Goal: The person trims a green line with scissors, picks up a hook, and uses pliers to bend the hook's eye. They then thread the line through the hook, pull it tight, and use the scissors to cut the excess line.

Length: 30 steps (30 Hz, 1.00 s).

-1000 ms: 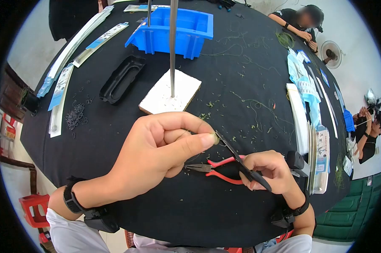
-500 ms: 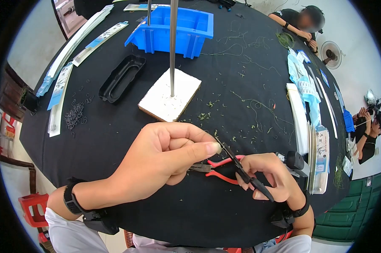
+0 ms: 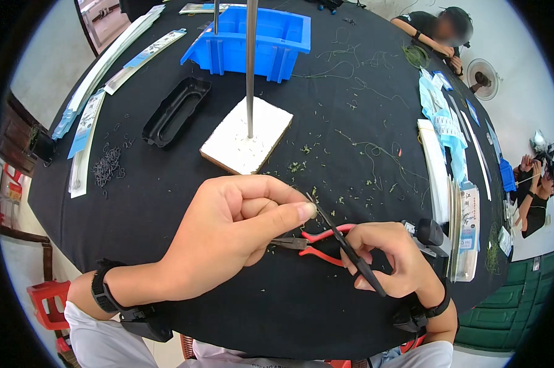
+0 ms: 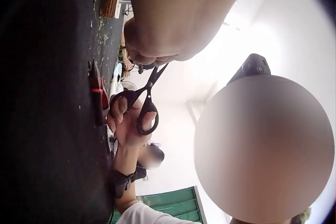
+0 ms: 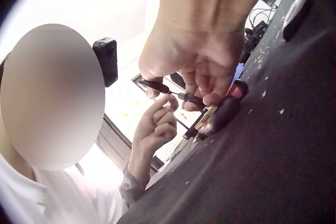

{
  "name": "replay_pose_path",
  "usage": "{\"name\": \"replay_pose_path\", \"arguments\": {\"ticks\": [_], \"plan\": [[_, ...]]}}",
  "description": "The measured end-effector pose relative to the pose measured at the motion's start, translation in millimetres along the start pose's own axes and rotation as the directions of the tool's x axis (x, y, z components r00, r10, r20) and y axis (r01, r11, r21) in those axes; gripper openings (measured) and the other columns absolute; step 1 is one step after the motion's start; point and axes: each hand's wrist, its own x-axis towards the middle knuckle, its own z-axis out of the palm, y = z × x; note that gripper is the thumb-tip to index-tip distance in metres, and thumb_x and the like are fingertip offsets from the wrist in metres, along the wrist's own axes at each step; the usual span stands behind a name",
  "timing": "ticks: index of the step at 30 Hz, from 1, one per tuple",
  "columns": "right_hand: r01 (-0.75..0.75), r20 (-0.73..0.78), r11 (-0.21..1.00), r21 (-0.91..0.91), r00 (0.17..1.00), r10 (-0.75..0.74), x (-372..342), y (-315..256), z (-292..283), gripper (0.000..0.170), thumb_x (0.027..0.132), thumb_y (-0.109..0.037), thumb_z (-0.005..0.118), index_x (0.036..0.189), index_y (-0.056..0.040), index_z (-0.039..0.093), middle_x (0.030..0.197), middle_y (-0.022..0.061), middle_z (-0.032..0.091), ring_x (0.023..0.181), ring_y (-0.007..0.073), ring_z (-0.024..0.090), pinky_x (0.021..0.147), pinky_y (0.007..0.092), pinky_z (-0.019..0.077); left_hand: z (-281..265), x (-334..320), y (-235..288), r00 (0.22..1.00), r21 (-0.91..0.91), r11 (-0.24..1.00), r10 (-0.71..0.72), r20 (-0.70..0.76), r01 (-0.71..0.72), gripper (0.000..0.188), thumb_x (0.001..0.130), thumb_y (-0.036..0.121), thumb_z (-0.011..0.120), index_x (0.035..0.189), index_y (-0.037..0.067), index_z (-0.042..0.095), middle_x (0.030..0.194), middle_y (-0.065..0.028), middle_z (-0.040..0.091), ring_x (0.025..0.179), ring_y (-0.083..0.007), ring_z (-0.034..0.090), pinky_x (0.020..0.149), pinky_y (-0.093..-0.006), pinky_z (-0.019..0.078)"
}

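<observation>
My left hand (image 3: pixel 228 227) pinches a tiny greenish piece between thumb and forefinger, mostly hidden by the fingertips. In my right hand (image 3: pixel 390 254) is a pair of black scissors (image 3: pixel 353 254), with thumb and fingers through the loops. The blade tips reach right to the left thumb and forefinger. In the left wrist view the scissors (image 4: pixel 149 96) have parted handles and spread blades. Behind the hands, pliers (image 3: pixel 320 235) with red handles lie on the black cloth, jaws pointing left and partly covered by the left hand.
A white block (image 3: pixel 228 147) with an upright metal rod (image 3: pixel 250 73) stands ahead. Beyond are a black tray (image 3: pixel 175 113), a blue bin (image 3: pixel 264 46) and a pile of small dark hooks (image 3: pixel 108 165). Green clippings (image 3: pixel 296 167) litter the cloth; long packets (image 3: pixel 468 227) lie right.
My left hand has lowered slightly while keeping its pinch. The scissors have turned steeper and shifted a little left, and the right-hand fingers have spread around the loops.
</observation>
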Motion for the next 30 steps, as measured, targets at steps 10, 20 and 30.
{"name": "replay_pose_path", "arguments": {"ticks": [10, 20, 30], "plan": [[-0.027, -0.006, 0.999, -0.032, 1.0, 0.027, -0.2, -2.5, 1.1, 0.029, 0.071, -0.019, 0.073, 0.072, -0.0015, 0.05, 0.063, 0.0052, 0.048, 0.05, 0.0156, 0.051, 0.047, 0.0261, 0.0397, 1.8, -0.9, -0.3, 0.999, 0.028, 0.999, 0.021, -0.041, -0.02, 0.012, 0.086, 0.005, 0.058, 0.089, -0.006, 0.059, 0.05, 0.0057, 0.041, 0.039, -0.0002, 0.026, 0.036, -0.0202, 0.0175], [-0.028, -0.016, 0.998, -0.049, 1.0, 0.027, -0.3, -3.4, 2.2, 0.023, 0.073, -0.015, 0.071, 0.073, -0.0017, 0.052, 0.063, 0.005, 0.051, 0.049, 0.0144, 0.052, 0.047, 0.0251, 0.0397, 1.8, -0.6, -1.3, 0.998, 0.026, 0.999, 0.034, -0.047, -0.033, 0.011, 0.086, 0.005, 0.059, 0.088, -0.006, 0.058, 0.049, 0.0062, 0.04, 0.039, -0.0001, 0.026, 0.036, -0.0198, 0.0175], [-0.024, -0.032, 0.999, -0.022, 0.999, 0.023, -1.5, 0.1, 5.1, 0.022, 0.073, -0.014, 0.069, 0.071, -0.0025, 0.05, 0.061, 0.0044, 0.05, 0.047, 0.014, 0.052, 0.046, 0.025, 0.0392, 2.0, -0.9, -1.3, 0.998, 0.008, 1.0, 0.03, -0.046, -0.03, 0.011, 0.086, 0.006, 0.059, 0.088, -0.005, 0.058, 0.049, 0.0068, 0.039, 0.039, -0.0001, 0.026, 0.036, -0.0199, 0.0172]]}}
